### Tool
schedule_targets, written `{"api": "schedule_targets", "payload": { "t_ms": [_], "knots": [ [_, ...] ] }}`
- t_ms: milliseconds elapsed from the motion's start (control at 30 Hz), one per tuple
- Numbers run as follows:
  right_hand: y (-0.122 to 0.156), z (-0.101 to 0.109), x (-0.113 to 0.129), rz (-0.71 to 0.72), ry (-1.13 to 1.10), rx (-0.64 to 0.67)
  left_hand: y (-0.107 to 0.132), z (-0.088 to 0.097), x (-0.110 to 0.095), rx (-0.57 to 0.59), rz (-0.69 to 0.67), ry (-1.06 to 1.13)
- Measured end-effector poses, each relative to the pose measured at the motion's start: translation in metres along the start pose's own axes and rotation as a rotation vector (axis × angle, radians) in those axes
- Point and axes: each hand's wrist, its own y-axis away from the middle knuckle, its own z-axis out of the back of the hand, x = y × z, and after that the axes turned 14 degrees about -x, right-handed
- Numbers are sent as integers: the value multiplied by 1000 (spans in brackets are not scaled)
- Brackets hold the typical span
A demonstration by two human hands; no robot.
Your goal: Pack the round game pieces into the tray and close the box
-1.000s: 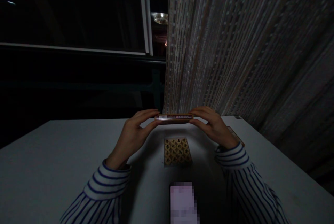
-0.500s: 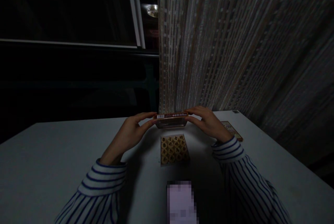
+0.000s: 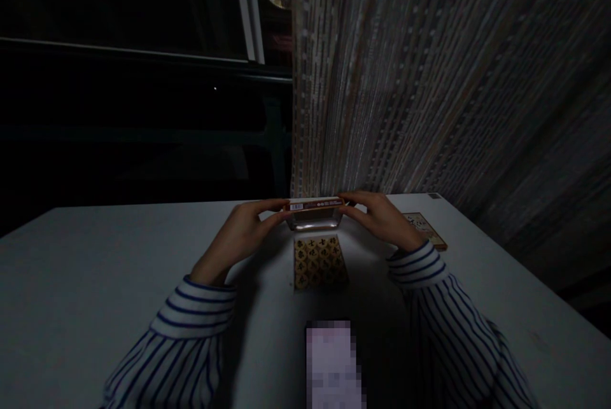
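Observation:
Between my two hands is a shallow box lid [image 3: 315, 206] with a printed orange-brown rim, a barcode on its near edge and a see-through wall below. My left hand [image 3: 241, 234] pinches its left end between thumb and fingers. At the right end, my right hand [image 3: 377, 218] grips it the same way. The lid is held tilted just beyond a square tray of Chinese chess pieces [image 3: 321, 263]. Those round wooden discs lie in rows, with dark characters on top.
A phone [image 3: 334, 364] with a blurred screen lies at the near edge. Right of my right hand is a flat printed box [image 3: 424, 231] on the white table [image 3: 119, 282]. A beaded string curtain [image 3: 382, 78] hangs behind the table, beside a dark window [image 3: 119, 2].
Both hands still hold the lid, which is now tipped slightly so more of its clear underside shows. The whole view has shifted a little, with the table sitting higher in it.

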Motion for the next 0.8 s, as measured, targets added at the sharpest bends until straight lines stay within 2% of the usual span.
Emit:
{"api": "schedule_targets", "payload": {
  "t_ms": [333, 800],
  "knots": [
    [-1, 0, -2, -23, 16, 30, -2, -5, 8, 25, -9, -37],
    [1, -1, -8, -65, 79, 130, -1, -8, 10, 69, -14, -101]
  ]
}}
